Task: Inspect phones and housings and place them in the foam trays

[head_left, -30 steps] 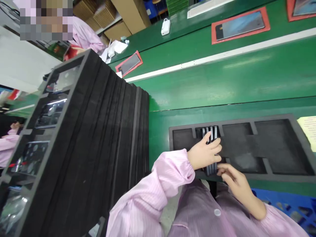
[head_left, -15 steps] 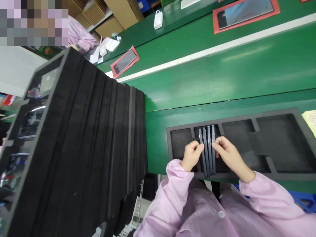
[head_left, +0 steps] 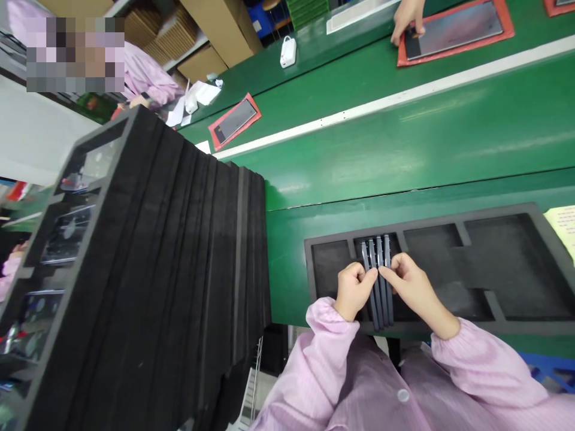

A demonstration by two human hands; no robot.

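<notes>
Several slim, dark grey-blue phone-like slabs (head_left: 376,299) stand side by side on edge over a black foam tray (head_left: 431,326). My left hand (head_left: 354,287) closes round the left side of this bunch, its thumb lying across the upper edges. From the right, my right hand (head_left: 411,287) grips the same slabs, with its thumb tip near the middle ones. Both thumbs almost meet. Most fingertips are hidden behind the slabs, and the broad faces of the slabs cannot be seen.
A tall stack of black foam trays (head_left: 179,269) rises at left. Past the white rail (head_left: 372,105), red mats (head_left: 453,51) carry dark, screen-like panels, and a co-worker's hand (head_left: 408,18) touches one. A white power strip (head_left: 288,51) lies farther back; yellow paper (head_left: 563,227) at right.
Both thumbs have moved inward over the slabs' edges, closer together. A co-worker's hand has come onto the far red mat. The view has shifted slightly.
</notes>
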